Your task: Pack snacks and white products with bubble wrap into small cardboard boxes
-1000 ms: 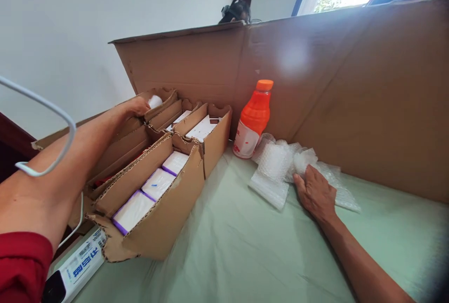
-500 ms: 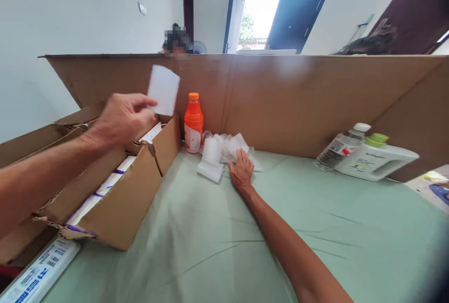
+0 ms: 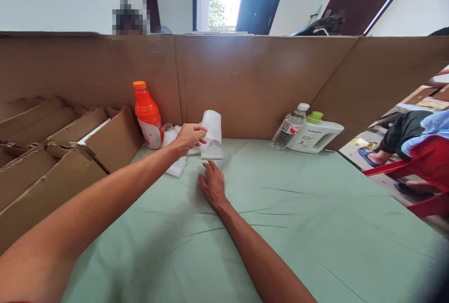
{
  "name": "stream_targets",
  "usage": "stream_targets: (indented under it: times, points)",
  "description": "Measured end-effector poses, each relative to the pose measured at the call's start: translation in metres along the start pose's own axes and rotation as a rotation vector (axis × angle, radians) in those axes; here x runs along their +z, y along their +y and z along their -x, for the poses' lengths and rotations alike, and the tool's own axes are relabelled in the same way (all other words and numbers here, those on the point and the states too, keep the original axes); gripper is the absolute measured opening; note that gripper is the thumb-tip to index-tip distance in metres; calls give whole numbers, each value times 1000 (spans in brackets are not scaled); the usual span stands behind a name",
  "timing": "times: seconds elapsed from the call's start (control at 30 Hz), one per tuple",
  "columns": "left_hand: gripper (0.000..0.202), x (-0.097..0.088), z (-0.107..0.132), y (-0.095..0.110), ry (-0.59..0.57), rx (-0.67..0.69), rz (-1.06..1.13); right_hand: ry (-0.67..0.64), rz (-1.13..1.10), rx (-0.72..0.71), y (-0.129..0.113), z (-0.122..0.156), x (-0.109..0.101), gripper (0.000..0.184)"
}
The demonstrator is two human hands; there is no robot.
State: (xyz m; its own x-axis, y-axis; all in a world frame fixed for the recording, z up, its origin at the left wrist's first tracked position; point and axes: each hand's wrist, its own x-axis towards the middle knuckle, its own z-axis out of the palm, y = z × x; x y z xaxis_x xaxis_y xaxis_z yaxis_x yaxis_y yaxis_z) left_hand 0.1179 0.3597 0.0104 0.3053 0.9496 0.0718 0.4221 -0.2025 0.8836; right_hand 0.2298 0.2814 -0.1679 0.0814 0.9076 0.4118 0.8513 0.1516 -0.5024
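Note:
A thin white rectangular sheet [image 3: 212, 123] stands upright in the grip of my left hand [image 3: 191, 135], above a heap of clear and white plastic packets [image 3: 177, 166]. The fingertips press on its left edge. Close in front of the packets, my right hand [image 3: 213, 183] rests on the green cloth [image 3: 266, 228] with its fingers apart and nothing held. An orange bottle [image 3: 147, 116] leans at the left of the heap. My left hand and forearm hide part of the packets.
Open cardboard boxes [image 3: 63, 172] fill the left side. A cardboard wall [image 3: 259, 83] runs along the back. A clear water bottle [image 3: 289, 127] leans on a white jug with a green cap [image 3: 315, 137] at the right. A person on a red chair [image 3: 431, 162] is beyond the right edge.
My left hand has moved right with the white sheet, from over the boxes to the packet heap. My right hand has drawn back off the packets. The view has turned right.

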Motion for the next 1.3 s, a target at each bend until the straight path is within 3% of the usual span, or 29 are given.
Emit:
stream_targets:
  times: [0.13, 0.23, 0.37, 0.5, 0.57, 0.63, 0.73, 0.9, 1.0, 1.07, 1.17, 1.3]
  points:
    - [52, 24, -27, -22, -51, -31, -52, -31, -32, 46, -1, 1, -2, 42]
    - [61, 22, -19, -42, -13, 13, -155, -39, -50, 68, -2, 2, -3, 42]
    - [52, 4, 32, -74, 51, 90, -328, -40, -79, 78, -2, 0, -2, 37]
    - [42, -12, 96, -110, 51, 63, -489, -37, -115, 68, 0, -2, -1, 30]
    - [40, -14, 114, -124, 43, 18, -554, -34, -129, 63, 0, -3, -1, 28]
    - [41, -11, 118, -132, 35, -18, -599, -27, -140, 60, 1, -5, 0, 27]
    - [43, 3, 102, -133, 23, -32, -631, -9, -153, 58, 3, -6, 2, 27]
    - [43, 42, 66, -121, -4, 25, -612, 30, -172, 63, 12, -6, 7, 30]
    - [41, 60, 66, -116, -10, 58, -592, 42, -188, 55, 17, -6, 9, 33]
    - [40, 64, 81, -117, -16, 78, -587, 43, -206, 50, 18, -6, 9, 34]
    - [42, 56, 124, -120, -28, 114, -593, 43, -231, 57, 17, -7, 9, 33]
    - [42, 19, 199, -114, 49, 164, -619, 27, -232, 80, 14, -8, 9, 32]
